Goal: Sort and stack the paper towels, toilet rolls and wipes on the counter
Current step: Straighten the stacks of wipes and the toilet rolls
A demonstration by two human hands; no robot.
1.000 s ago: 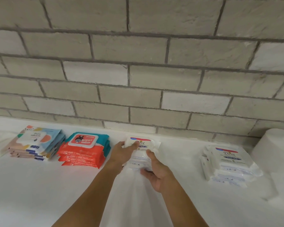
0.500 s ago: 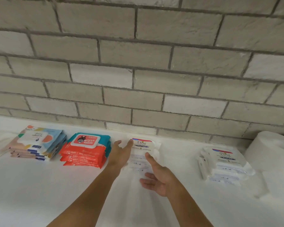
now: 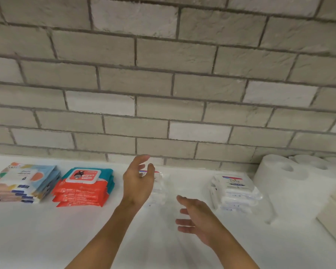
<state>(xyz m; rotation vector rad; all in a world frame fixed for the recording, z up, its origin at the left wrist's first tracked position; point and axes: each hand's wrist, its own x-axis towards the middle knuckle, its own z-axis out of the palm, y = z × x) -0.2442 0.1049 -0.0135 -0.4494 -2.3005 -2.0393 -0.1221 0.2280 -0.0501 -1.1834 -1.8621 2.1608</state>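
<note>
A white counter (image 3: 47, 239) runs along a brick wall. On it lie a stack of pastel blue wipes packs (image 3: 21, 181), a stack of red and teal wipes packs (image 3: 83, 188), a white Dove wipes stack (image 3: 159, 188) in the middle and another Dove stack (image 3: 235, 191) to the right. My left hand (image 3: 138, 181) hovers open just in front of the middle stack and hides part of it. My right hand (image 3: 198, 218) is open, apart from that stack, lower right of it. Neither hand holds anything.
White paper rolls (image 3: 279, 177) stand at the right, more rolls (image 3: 316, 164) behind them against the wall. A pale box or folded towel stack (image 3: 334, 218) sits at the right edge. Bare counter lies between the Dove stacks.
Both hands let go of the middle Dove stack and drew back, the right hand down and right. The camera tilted up and shifted right.
</note>
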